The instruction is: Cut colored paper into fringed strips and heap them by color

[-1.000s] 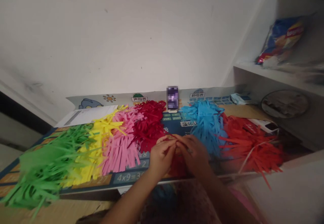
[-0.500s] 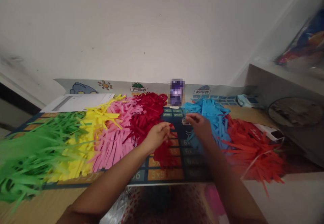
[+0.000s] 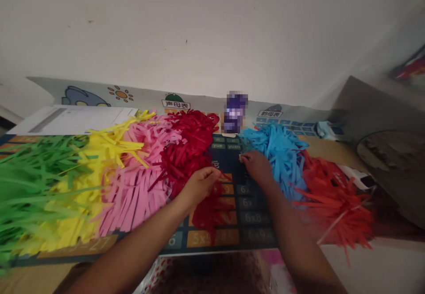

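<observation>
Left hand point(image 3: 199, 187) half-curled, fingertips at a thin dark red paper strip point(image 3: 224, 176), grip impossible to tell; loose dark red strips point(image 3: 210, 212) just below the hand. Right hand point(image 3: 258, 168) loosely curled, fingertips down on the printed mat point(image 3: 250, 218), no held thing visible; blue paper strips point(image 3: 282, 161) just beside it. Strips probably light, soft, easily creased: best pinched near one end between fingertip and thumb.

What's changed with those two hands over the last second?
The left hand and right hand were together and have moved apart over the printed mat, the right going toward the blue paper strips. The rows of coloured strips look unchanged.
</observation>
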A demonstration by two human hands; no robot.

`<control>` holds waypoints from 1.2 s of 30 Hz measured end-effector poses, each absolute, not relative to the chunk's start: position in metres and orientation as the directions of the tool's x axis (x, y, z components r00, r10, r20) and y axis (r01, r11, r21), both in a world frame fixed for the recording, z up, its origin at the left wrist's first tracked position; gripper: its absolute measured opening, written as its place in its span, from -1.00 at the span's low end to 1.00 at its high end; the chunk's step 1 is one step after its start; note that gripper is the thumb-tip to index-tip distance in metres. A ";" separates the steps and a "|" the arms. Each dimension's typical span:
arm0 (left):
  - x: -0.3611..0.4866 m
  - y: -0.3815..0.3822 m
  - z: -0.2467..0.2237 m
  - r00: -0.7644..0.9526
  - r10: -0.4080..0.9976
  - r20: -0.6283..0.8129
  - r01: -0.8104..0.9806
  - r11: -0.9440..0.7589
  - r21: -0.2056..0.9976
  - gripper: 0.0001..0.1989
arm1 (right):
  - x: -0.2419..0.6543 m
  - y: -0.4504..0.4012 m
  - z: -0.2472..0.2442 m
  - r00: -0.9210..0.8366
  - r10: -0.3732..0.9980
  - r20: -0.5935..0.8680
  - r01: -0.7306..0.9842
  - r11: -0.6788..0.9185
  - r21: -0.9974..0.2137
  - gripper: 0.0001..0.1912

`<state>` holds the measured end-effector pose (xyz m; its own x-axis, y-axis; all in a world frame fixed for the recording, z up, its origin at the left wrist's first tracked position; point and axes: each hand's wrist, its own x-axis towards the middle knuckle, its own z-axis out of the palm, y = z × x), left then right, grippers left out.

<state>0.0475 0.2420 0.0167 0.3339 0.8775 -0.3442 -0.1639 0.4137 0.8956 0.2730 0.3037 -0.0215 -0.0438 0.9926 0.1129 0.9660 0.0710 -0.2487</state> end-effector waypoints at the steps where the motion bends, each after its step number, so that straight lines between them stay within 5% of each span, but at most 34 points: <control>1: 0.048 0.242 0.016 0.333 0.878 -0.344 -0.162 0.413 0.896 -0.43 | 0.274 0.303 -0.021 -0.050 0.993 0.106 0.967 0.075 -0.244 -0.77; 10: 0.050 0.244 0.005 0.329 0.887 -0.323 -0.202 0.401 0.894 -0.48 | 0.275 0.298 -0.024 -0.063 0.996 0.069 0.963 0.079 -0.258 -0.82; 21: 0.054 0.246 -0.005 0.254 0.960 -0.122 -0.237 0.184 0.954 -0.61 | 0.271 0.287 -0.020 -0.045 0.977 0.206 0.852 0.145 -0.503 -0.73; 28: 0.054 0.246 -0.009 0.188 0.980 -0.061 -0.095 0.080 0.992 -0.69 | 0.236 0.261 -0.007 -0.193 0.971 0.144 0.301 0.198 -0.933 -0.79; 33: 0.053 0.247 -0.007 0.149 0.989 -0.014 -0.048 0.021 0.999 -0.77 | 0.230 0.257 -0.008 -0.192 0.965 0.178 0.297 0.230 -0.927 -0.82; 36: 0.053 0.247 -0.004 0.119 0.993 0.017 0.020 -0.020 1.000 -0.84 | 0.237 0.263 -0.015 -0.152 0.962 0.225 0.538 0.271 -0.798 -0.81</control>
